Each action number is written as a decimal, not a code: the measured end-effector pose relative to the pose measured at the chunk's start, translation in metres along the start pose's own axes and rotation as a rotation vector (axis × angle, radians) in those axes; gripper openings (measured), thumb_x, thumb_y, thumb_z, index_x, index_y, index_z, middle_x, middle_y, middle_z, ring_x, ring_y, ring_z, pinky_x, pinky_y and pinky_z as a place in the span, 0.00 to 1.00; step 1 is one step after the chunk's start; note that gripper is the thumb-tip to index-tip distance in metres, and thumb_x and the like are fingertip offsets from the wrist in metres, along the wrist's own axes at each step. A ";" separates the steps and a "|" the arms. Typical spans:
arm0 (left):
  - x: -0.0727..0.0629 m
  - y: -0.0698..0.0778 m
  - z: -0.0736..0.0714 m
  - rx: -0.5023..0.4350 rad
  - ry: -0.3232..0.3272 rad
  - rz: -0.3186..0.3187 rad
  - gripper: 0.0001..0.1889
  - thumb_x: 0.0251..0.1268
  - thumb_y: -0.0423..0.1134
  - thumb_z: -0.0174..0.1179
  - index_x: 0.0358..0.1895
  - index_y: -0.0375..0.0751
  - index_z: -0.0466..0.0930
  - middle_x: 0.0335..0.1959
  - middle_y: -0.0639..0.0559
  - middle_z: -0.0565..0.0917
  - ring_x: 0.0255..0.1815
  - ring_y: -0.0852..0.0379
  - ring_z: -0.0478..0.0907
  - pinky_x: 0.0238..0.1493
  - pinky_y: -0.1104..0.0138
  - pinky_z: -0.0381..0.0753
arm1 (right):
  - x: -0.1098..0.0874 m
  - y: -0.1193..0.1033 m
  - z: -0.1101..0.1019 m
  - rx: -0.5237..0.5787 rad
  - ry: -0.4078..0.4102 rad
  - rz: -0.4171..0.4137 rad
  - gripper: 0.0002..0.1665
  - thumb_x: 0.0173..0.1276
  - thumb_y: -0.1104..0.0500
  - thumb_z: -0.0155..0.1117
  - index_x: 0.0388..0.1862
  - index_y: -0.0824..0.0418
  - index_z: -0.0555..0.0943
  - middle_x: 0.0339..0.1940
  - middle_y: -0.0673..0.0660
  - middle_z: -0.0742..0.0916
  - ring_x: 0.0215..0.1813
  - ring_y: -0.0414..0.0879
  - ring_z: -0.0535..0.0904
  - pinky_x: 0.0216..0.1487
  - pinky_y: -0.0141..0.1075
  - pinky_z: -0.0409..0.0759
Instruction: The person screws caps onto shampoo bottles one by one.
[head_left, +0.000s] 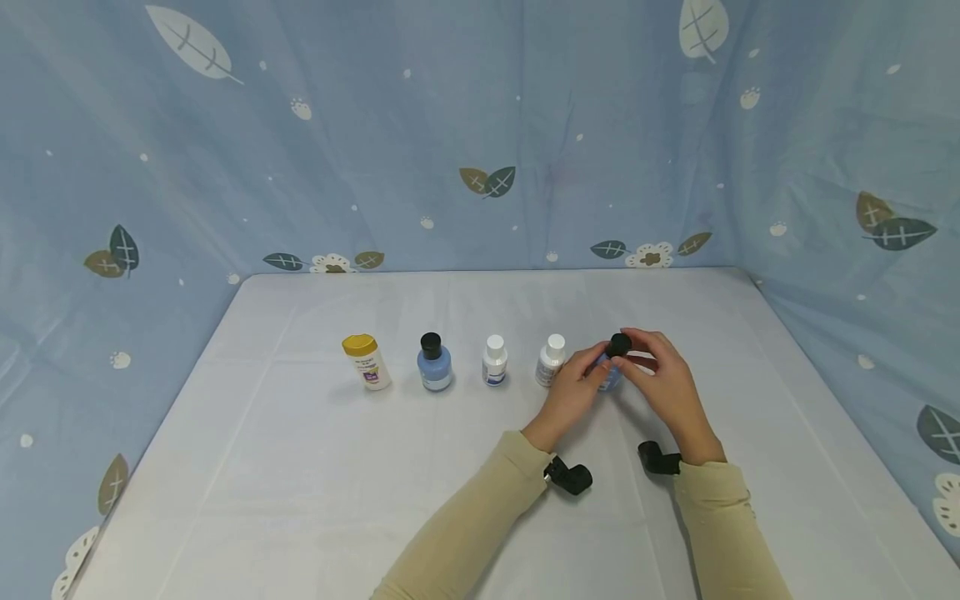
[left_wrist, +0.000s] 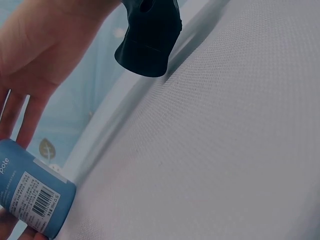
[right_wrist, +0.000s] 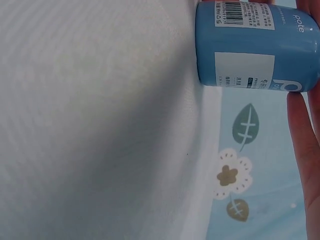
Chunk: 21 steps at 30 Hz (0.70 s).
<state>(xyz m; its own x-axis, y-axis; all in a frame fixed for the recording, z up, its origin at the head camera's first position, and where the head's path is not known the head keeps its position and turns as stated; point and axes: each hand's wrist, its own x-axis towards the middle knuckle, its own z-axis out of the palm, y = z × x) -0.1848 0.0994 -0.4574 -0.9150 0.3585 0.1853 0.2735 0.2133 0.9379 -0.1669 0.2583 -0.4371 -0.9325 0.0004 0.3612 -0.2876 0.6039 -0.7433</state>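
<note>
At the right end of a row of bottles, both hands are on a blue bottle [head_left: 611,381] with a black cap [head_left: 618,344]. My left hand [head_left: 572,397] holds the bottle's body from the left. From the right, my right hand [head_left: 669,390] pinches around the black cap. The blue bottle [left_wrist: 37,192] shows a white barcode label in the left wrist view. Its blue body [right_wrist: 250,45] also fills the upper right of the right wrist view. The base is at or close to the tabletop; exact contact is hard to tell.
Left of the hands stand a white bottle [head_left: 551,361], another white bottle [head_left: 494,361], a second blue bottle [head_left: 435,367] with a black cap, and a white bottle with a yellow cap [head_left: 369,365]. A white cloth [head_left: 300,483] covers the table. Blue patterned curtains [head_left: 420,108] surround it.
</note>
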 end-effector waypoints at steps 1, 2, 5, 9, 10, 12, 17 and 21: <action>0.000 0.000 0.000 0.001 0.002 0.000 0.21 0.67 0.51 0.46 0.62 0.55 0.67 0.55 0.58 0.73 0.54 0.66 0.67 0.53 0.70 0.67 | 0.000 -0.001 0.000 -0.004 -0.004 -0.011 0.30 0.59 0.50 0.62 0.61 0.51 0.69 0.51 0.49 0.74 0.53 0.42 0.71 0.49 0.35 0.72; 0.000 0.000 0.000 -0.002 0.003 -0.003 0.21 0.67 0.51 0.46 0.62 0.55 0.67 0.55 0.59 0.73 0.54 0.66 0.67 0.53 0.70 0.67 | 0.000 -0.001 -0.001 -0.010 -0.009 -0.022 0.30 0.60 0.50 0.61 0.62 0.50 0.68 0.52 0.49 0.74 0.53 0.42 0.70 0.49 0.33 0.72; 0.000 -0.001 0.001 -0.015 0.005 -0.015 0.21 0.66 0.51 0.47 0.62 0.55 0.67 0.54 0.59 0.73 0.55 0.67 0.67 0.53 0.70 0.66 | -0.002 -0.012 -0.005 0.007 -0.041 -0.035 0.29 0.63 0.56 0.59 0.64 0.52 0.66 0.54 0.52 0.73 0.54 0.45 0.70 0.51 0.33 0.70; 0.000 0.000 0.001 -0.017 0.012 -0.023 0.21 0.66 0.50 0.48 0.61 0.56 0.68 0.54 0.59 0.73 0.55 0.67 0.67 0.53 0.71 0.66 | -0.003 -0.013 -0.006 0.020 -0.059 -0.059 0.29 0.64 0.65 0.53 0.65 0.51 0.65 0.58 0.52 0.73 0.54 0.48 0.71 0.51 0.23 0.66; 0.000 0.000 0.001 -0.011 0.013 -0.022 0.21 0.66 0.50 0.48 0.61 0.56 0.68 0.54 0.59 0.73 0.55 0.67 0.67 0.53 0.71 0.66 | -0.003 -0.013 -0.006 0.024 -0.061 -0.059 0.29 0.64 0.66 0.51 0.64 0.50 0.65 0.59 0.52 0.73 0.54 0.49 0.71 0.50 0.21 0.66; 0.000 -0.001 0.000 -0.003 0.013 -0.021 0.21 0.65 0.51 0.48 0.61 0.56 0.67 0.54 0.59 0.73 0.55 0.67 0.67 0.53 0.71 0.66 | -0.003 -0.013 -0.006 0.029 -0.061 -0.054 0.29 0.64 0.67 0.50 0.64 0.50 0.66 0.59 0.52 0.73 0.54 0.49 0.72 0.50 0.20 0.66; 0.001 -0.001 0.000 -0.001 0.005 -0.014 0.21 0.66 0.51 0.47 0.62 0.55 0.67 0.56 0.58 0.72 0.56 0.65 0.67 0.53 0.70 0.66 | -0.004 -0.014 -0.007 0.038 -0.047 -0.048 0.26 0.65 0.65 0.52 0.62 0.51 0.68 0.58 0.52 0.73 0.53 0.48 0.73 0.49 0.20 0.66; 0.000 -0.001 0.001 -0.010 0.008 -0.015 0.21 0.66 0.50 0.47 0.62 0.54 0.67 0.56 0.58 0.72 0.56 0.65 0.67 0.53 0.70 0.66 | -0.004 -0.014 -0.008 0.042 -0.039 -0.029 0.25 0.64 0.63 0.55 0.61 0.53 0.69 0.56 0.53 0.74 0.53 0.48 0.73 0.49 0.23 0.68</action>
<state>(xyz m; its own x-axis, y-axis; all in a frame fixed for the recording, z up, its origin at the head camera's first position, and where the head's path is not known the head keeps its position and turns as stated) -0.1852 0.1005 -0.4587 -0.9213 0.3481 0.1733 0.2565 0.2092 0.9436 -0.1572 0.2556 -0.4236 -0.9313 -0.0484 0.3610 -0.3227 0.5695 -0.7560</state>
